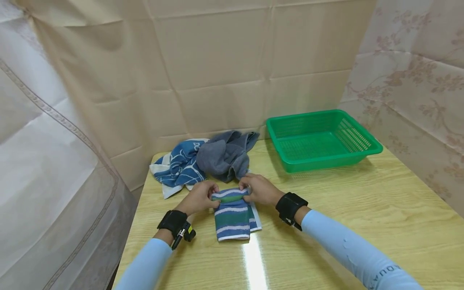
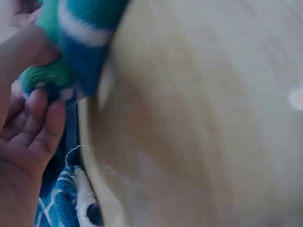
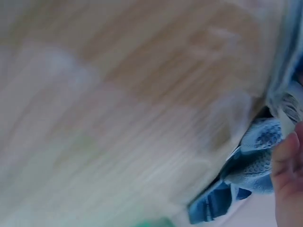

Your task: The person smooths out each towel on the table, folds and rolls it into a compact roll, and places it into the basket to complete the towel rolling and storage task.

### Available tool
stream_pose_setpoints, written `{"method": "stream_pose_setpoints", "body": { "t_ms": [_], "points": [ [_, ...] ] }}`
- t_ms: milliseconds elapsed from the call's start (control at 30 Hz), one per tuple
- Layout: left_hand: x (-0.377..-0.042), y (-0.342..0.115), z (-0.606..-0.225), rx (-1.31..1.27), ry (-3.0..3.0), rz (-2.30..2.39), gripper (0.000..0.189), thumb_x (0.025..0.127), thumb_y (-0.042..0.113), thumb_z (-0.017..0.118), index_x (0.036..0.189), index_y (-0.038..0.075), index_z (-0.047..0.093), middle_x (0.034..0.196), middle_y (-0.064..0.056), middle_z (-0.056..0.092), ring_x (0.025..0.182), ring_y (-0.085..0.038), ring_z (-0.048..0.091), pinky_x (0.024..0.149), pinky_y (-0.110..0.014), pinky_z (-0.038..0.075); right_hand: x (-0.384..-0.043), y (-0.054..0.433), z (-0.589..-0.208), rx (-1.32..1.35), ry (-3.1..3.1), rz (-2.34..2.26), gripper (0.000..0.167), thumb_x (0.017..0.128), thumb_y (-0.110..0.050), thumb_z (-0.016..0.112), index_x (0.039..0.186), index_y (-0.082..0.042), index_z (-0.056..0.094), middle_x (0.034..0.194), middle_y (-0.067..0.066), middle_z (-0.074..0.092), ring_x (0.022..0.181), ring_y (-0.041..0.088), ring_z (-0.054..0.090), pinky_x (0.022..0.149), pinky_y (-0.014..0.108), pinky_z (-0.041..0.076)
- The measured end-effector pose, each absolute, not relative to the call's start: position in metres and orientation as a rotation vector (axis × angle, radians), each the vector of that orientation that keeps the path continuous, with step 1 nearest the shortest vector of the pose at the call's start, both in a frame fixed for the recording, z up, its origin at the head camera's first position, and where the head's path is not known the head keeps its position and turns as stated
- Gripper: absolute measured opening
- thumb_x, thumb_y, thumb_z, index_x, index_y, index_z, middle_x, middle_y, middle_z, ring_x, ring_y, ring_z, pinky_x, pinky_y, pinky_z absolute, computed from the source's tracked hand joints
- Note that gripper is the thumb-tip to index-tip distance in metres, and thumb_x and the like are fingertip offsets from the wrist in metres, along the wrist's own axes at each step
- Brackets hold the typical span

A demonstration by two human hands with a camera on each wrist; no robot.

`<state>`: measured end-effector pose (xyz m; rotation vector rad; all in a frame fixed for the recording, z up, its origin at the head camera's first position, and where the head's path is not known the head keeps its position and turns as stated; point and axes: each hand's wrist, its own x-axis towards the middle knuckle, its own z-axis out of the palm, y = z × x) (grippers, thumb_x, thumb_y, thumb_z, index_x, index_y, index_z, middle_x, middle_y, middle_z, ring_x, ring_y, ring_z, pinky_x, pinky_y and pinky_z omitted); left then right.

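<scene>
A striped towel (image 1: 232, 219) in blue, green and white lies partly folded on the table, its far edge turned over between both hands. My left hand (image 1: 200, 197) pinches the left end of that rolled edge, thumb on top. In the left wrist view, the thumb presses the green part of the striped towel (image 2: 52, 71) while the fingers sit beneath it. My right hand (image 1: 262, 190) pinches the right end of the same edge. In the right wrist view only a small part of the right hand (image 3: 288, 175) shows, at the right border.
Behind the hands lie a crumpled grey towel (image 1: 224, 155) and a blue-and-white patterned towel (image 1: 183, 163), touching each other. A green plastic basket (image 1: 326, 161) stands at the back right of the wooden table (image 1: 362, 209). Beige cloth (image 1: 217, 52) hangs along the back edge.
</scene>
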<state>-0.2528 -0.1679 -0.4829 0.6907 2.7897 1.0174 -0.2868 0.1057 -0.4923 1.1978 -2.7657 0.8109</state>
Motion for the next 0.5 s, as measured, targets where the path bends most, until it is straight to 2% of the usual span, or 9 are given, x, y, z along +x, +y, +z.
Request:
{"method": "stream_pose_setpoints", "body": {
  "t_ms": [133,267,333,500],
  "points": [
    [-0.248,-0.167,-0.485,0.665,2.850,1.055,0.027,0.083,0.011,0.086,0.099,0.014,0.064,0.085,0.000,0.053,0.071,-0.014,0.053,0.064,-0.030,0.045,-0.285,0.106,-0.493,1.259,-2.671,0.578,0.026,0.085,-0.017,0.085,0.099,-0.020,0.063,0.102,-0.004,0.054,0.090,0.014,0.055,0.076,0.033,0.050],
    [-0.247,-0.168,-0.486,0.655,2.848,1.072,0.030,0.082,0.008,0.086,0.097,0.015,0.062,0.086,-0.001,0.053,0.073,-0.014,0.053,0.064,-0.030,0.046,-0.282,0.105,-0.491,1.315,-2.661,0.516,0.029,0.086,-0.016,0.085,0.099,-0.020,0.060,0.101,-0.004,0.055,0.090,0.013,0.055,0.075,0.033,0.050],
    [-0.248,-0.167,-0.486,0.667,2.846,1.069,0.031,0.081,0.007,0.087,0.096,0.015,0.061,0.087,-0.001,0.052,0.073,-0.014,0.054,0.064,-0.029,0.047,-0.284,0.107,-0.490,1.330,-2.727,0.671,0.027,0.089,-0.021,0.084,0.098,-0.021,0.059,0.094,-0.005,0.056,0.082,0.011,0.053,0.071,0.030,0.047],
    [-0.248,-0.166,-0.485,0.680,2.826,1.069,0.030,0.080,0.006,0.087,0.095,0.013,0.062,0.089,-0.002,0.053,0.074,-0.014,0.054,0.065,-0.029,0.048,-0.291,0.115,-0.488,1.258,-2.877,1.317,0.013,0.097,-0.031,0.074,0.098,-0.021,0.066,0.092,-0.008,0.068,0.070,0.012,0.057,0.064,0.029,0.047]
  ]
}}
